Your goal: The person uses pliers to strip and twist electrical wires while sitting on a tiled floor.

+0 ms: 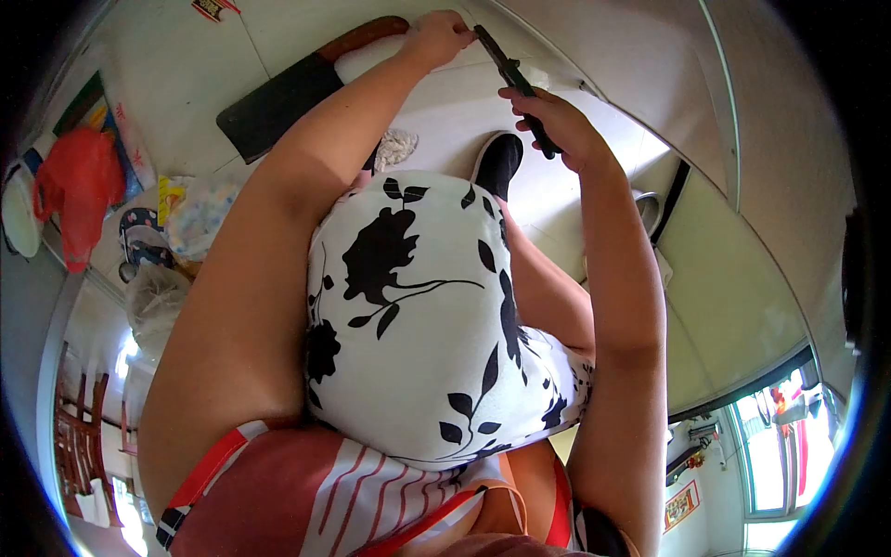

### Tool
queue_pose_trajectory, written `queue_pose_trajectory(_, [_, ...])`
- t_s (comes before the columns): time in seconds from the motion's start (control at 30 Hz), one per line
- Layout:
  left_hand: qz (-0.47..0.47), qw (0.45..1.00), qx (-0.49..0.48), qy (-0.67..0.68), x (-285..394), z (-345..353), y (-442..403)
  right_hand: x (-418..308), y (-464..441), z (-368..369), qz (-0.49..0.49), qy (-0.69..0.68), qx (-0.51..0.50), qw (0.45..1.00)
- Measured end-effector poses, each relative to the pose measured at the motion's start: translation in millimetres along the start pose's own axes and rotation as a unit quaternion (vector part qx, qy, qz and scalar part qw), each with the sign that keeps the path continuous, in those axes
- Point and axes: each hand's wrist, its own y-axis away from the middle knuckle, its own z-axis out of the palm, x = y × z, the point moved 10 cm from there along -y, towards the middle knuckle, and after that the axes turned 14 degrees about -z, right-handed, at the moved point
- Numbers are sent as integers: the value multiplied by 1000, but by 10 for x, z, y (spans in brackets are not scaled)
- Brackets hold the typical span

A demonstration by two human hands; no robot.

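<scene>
My right hand [561,130] is wrapped round the lower part of a long, narrow black tool [518,79], whose far end points up and left. Beside that end is my left hand [441,39], its fingers pinched together; what they hold, if anything, is too small to tell. To the left of my left hand, a large cleaver with a dark blade [278,110] and a brown wooden handle [367,35] lies on the pale tiled floor [297,23].
White floral cloth [418,316] covers my knees. A black shoe [498,162] and a crumpled whitish cloth [396,148] are on the floor. At left are a red plastic bag [82,186] and clear bags [158,302]. A pale cabinet [742,306] stands at right.
</scene>
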Motion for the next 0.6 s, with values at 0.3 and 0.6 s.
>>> queue_pose_trajectory(0.3, [1, 1000, 5, -18, 24, -45, 59, 19, -148, -96, -16, 150, -21, 988])
queue_pose_trajectory(0.6, [-7, 1000, -7, 23, -44, 13, 42, -123, -184, 0, -36, 146, -2, 989])
